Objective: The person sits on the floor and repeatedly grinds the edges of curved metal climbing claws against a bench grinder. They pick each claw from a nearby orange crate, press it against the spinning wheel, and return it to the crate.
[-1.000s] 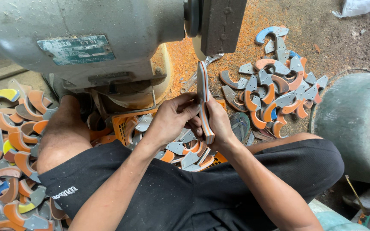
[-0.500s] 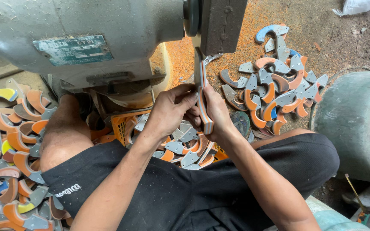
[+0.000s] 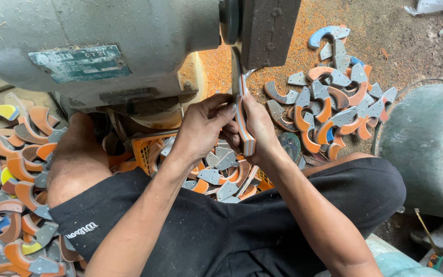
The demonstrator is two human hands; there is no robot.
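Two hands grip one curved layered piece (image 3: pixel 243 119), orange and grey on edge, at frame centre. The left hand (image 3: pixel 201 131) pinches its upper part between thumb and fingertips; the right hand (image 3: pixel 261 131) wraps its lower part, fingers closed against it. The piece stands nearly upright, its top end meeting the grinding wheel (image 3: pixel 235 46) beside the dark wheel guard (image 3: pixel 267 28) at top centre. The grey motor housing (image 3: pixel 98 46) fills the upper left.

Step in hand, as judged: edge grinding of the piece against the wheel. The next move calls for steady two-handed pressure and a gradual turn of the piece along its curve, fingertips kept clear of the wheel.

An orange crate (image 3: pixel 144 149) with more pieces sits between the knees. Similar crescent pieces (image 3: pixel 334 102) lie at upper right on the sawdust-covered floor (image 3: pixel 293 56); another heap (image 3: pixel 11 205) lies at lower left
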